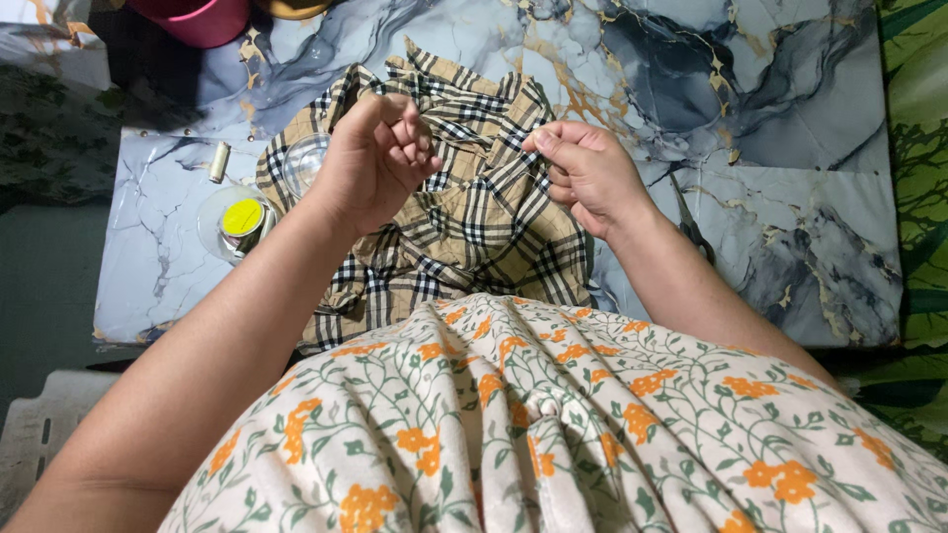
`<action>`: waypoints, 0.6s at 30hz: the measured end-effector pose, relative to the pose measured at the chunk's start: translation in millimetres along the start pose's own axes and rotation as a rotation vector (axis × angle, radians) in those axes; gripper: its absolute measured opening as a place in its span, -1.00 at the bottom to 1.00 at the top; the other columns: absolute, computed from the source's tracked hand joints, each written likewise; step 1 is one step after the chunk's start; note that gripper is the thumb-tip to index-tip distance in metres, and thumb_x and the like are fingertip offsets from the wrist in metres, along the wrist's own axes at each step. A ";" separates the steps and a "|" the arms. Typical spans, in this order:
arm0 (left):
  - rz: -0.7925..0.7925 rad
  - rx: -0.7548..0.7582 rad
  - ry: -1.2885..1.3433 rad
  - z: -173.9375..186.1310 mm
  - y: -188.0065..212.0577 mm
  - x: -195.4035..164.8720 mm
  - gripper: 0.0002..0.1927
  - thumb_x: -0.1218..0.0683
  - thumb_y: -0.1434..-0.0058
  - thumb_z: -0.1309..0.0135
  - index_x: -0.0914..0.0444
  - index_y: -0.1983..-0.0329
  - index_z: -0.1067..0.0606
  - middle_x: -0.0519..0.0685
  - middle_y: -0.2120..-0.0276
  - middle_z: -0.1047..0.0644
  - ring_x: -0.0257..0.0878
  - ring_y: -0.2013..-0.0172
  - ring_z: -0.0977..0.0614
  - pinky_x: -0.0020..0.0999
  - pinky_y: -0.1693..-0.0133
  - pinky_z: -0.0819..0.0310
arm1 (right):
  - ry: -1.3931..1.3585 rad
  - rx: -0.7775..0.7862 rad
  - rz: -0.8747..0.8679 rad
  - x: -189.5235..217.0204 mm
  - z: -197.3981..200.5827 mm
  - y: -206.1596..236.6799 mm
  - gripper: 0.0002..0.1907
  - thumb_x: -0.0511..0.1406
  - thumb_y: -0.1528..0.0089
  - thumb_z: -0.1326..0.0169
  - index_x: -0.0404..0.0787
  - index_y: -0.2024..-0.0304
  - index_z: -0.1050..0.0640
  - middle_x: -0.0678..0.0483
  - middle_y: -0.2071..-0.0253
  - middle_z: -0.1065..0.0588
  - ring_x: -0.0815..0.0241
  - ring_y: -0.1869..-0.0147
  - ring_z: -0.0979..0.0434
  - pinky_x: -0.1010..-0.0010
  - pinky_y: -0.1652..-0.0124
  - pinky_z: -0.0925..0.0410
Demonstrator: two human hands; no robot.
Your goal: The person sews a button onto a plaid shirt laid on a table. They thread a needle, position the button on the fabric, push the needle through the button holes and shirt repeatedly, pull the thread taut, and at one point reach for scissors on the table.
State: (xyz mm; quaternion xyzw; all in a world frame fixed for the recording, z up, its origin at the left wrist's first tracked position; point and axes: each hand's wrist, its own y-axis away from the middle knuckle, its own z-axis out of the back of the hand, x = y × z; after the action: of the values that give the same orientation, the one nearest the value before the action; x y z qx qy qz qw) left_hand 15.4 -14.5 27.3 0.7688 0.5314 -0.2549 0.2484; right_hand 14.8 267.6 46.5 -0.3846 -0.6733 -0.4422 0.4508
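Both forearms reach forward from the bottom of the view over a floral garment [553, 424] patterned with orange flowers and green vines. The left hand [380, 158] is raised with its wrist bent and its fingers curled together into a loose fist; the thumb and fingertips are pinched shut, but whether they grip a needle, a thread or only the cloth is too small to tell. The right hand [583, 170] sits just across from it, palm turned inward, with thumb and forefinger clamped on a fold of the plaid fabric [464, 217]. The 2 hands are near each other but apart.

The plaid fabric, tan with black and white checks, lies crumpled on the board between and beneath the hands, its near edge running under the floral garment.

The work surface is a marble-print board [790, 128] in blue, grey and gold. To the left of the left wrist stand a clear round container with a yellow lid [240, 219] and a small pale thread spool [218, 162]. A pair of scissors [693, 229] lies just beside the right forearm. A pink tub [197, 20] stands at the top edge. Green leaf-print cloth [918, 148] covers the area to the right of the board.
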 end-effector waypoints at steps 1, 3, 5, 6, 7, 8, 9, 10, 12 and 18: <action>0.001 -0.029 -0.047 1.4 -0.9 -0.4 -0.88 0.04 -0.30 0.05 0.17 0.32 -0.41 -0.08 0.45 -0.44 -0.28 0.42 -0.48 -0.22 0.12 -0.51 | 0.017 -0.009 0.009 1.1 0.6 0.5 -0.82 -0.28 -0.42 -0.02 -0.25 0.22 -0.55 0.36 0.64 -0.13 0.54 0.63 0.06 0.62 0.61 0.08; -0.083 0.030 -0.213 3.9 -2.2 -2.1 -0.93 0.08 -0.32 -0.01 0.15 0.21 -0.41 -0.12 0.46 -0.44 -0.33 0.42 -0.48 -0.28 0.16 -0.50 | 0.051 -0.026 0.025 3.9 2.1 1.3 -0.82 -0.28 -0.42 -0.02 -0.24 0.23 -0.54 0.36 0.64 -0.14 0.54 0.63 0.06 0.62 0.61 0.09; -0.130 0.021 -0.489 4.5 -2.0 -2.4 -0.86 0.13 -0.28 -0.09 0.14 0.11 -0.45 -0.16 0.45 -0.46 -0.39 0.42 -0.49 -0.32 0.22 -0.50 | 0.034 -0.019 0.027 5.7 2.5 1.7 -0.82 -0.29 -0.42 -0.02 -0.25 0.23 -0.54 0.36 0.63 -0.15 0.54 0.63 0.05 0.62 0.61 0.08; -0.135 -0.017 -0.682 3.7 -0.9 -1.8 -0.80 0.15 -0.23 -0.14 0.14 0.07 -0.50 -0.18 0.43 -0.49 -0.42 0.42 -0.51 -0.33 0.26 -0.50 | 0.026 -0.016 0.028 6.4 2.1 1.9 -0.83 -0.29 -0.42 -0.02 -0.25 0.23 -0.54 0.36 0.63 -0.16 0.54 0.63 0.04 0.62 0.61 0.08; -0.140 -0.056 -0.875 2.9 -0.5 -1.6 -0.72 0.18 -0.18 -0.19 0.14 0.03 -0.54 -0.20 0.42 -0.52 -0.45 0.42 -0.52 -0.35 0.30 -0.50 | 0.043 -0.014 0.033 6.4 1.3 1.1 -0.82 -0.29 -0.42 -0.02 -0.25 0.23 -0.55 0.36 0.63 -0.15 0.55 0.63 0.04 0.63 0.61 0.08; -0.186 -0.052 -1.009 1.0 0.2 -0.5 -0.79 0.16 -0.21 -0.22 0.16 0.08 -0.58 -0.19 0.40 -0.56 -0.46 0.40 -0.54 -0.37 0.30 -0.51 | 0.060 -0.012 0.036 5.9 0.3 0.9 -0.82 -0.29 -0.42 -0.02 -0.26 0.23 -0.55 0.37 0.63 -0.15 0.55 0.63 0.04 0.63 0.61 0.08; -0.231 -0.047 -1.142 -1.3 1.3 0.5 -0.85 0.14 -0.24 -0.26 0.17 0.12 -0.62 -0.17 0.38 -0.61 -0.47 0.38 -0.57 -0.39 0.29 -0.53 | 0.076 -0.010 0.040 5.3 -1.1 1.0 -0.81 -0.29 -0.42 -0.02 -0.26 0.23 -0.55 0.37 0.63 -0.15 0.55 0.62 0.04 0.63 0.61 0.08; -0.277 -0.042 -1.276 -3.5 2.3 0.9 -0.90 0.12 -0.26 -0.29 0.19 0.17 -0.66 -0.16 0.36 -0.66 -0.48 0.37 -0.60 -0.41 0.29 -0.55 | 0.085 -0.021 0.048 4.7 -2.2 1.0 -0.81 -0.30 -0.42 -0.02 -0.27 0.23 -0.56 0.37 0.63 -0.15 0.55 0.62 0.04 0.63 0.61 0.09; -0.170 -0.080 -1.267 -7.9 3.2 -0.2 -0.93 0.08 -0.25 -0.28 0.15 0.24 -0.65 -0.14 0.35 -0.65 -0.44 0.35 -0.58 -0.36 0.26 -0.52 | 0.102 -0.042 0.068 3.9 -2.9 0.0 -0.81 -0.30 -0.42 -0.02 -0.27 0.22 -0.57 0.37 0.63 -0.15 0.55 0.62 0.05 0.63 0.61 0.10; 0.349 -0.121 -0.378 -13.1 7.2 -5.9 -0.88 -0.01 -0.21 -0.21 0.05 0.24 -0.65 -0.29 0.21 -0.67 -0.36 0.16 -0.54 -0.22 -0.05 -0.30 | 0.101 -0.072 0.050 0.5 6.4 -6.7 -0.83 -0.30 -0.41 -0.03 -0.26 0.21 -0.57 0.37 0.64 -0.15 0.55 0.64 0.06 0.61 0.63 0.11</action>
State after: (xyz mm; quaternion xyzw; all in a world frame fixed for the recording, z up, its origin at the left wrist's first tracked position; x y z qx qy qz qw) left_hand 22.0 -12.3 41.8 0.7712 0.3491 -0.3151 0.4291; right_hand 6.9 271.6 44.0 -0.3945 -0.6235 -0.4736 0.4810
